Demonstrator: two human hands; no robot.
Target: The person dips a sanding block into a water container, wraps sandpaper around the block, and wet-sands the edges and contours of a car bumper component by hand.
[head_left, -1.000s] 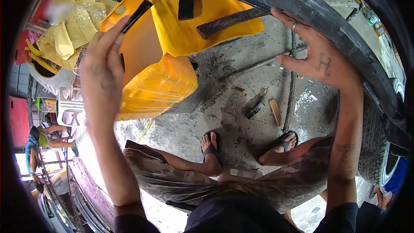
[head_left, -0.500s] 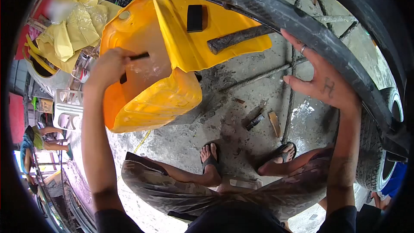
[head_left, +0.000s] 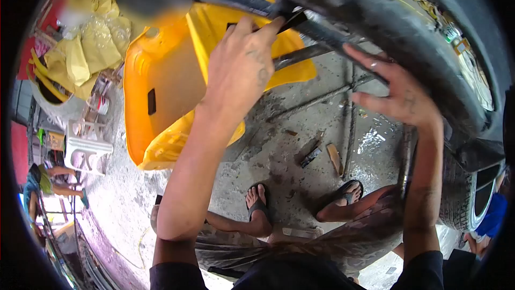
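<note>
Left of the yellow container [head_left: 135, 83] stands a white stool [head_left: 88, 148], with a strip of floor [head_left: 115, 188] between. Over the container's cut right edge, the left hand [head_left: 238, 64] pinches a thin black piece [head_left: 295, 20] in closed fingers. Open floor lies right of the container; beyond, the right hand [head_left: 402, 91] spreads wide, seemingly touching the long black bumper [head_left: 370, 27], though blurred.

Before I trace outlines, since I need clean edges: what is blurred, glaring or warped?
Head view: fisheye bending and black corners; two smeared patches at upper left hide detail; the right hand and dark curved part look soft, while the left hand with its black strip is clearer; the concrete floor washes out at lower left.
</note>
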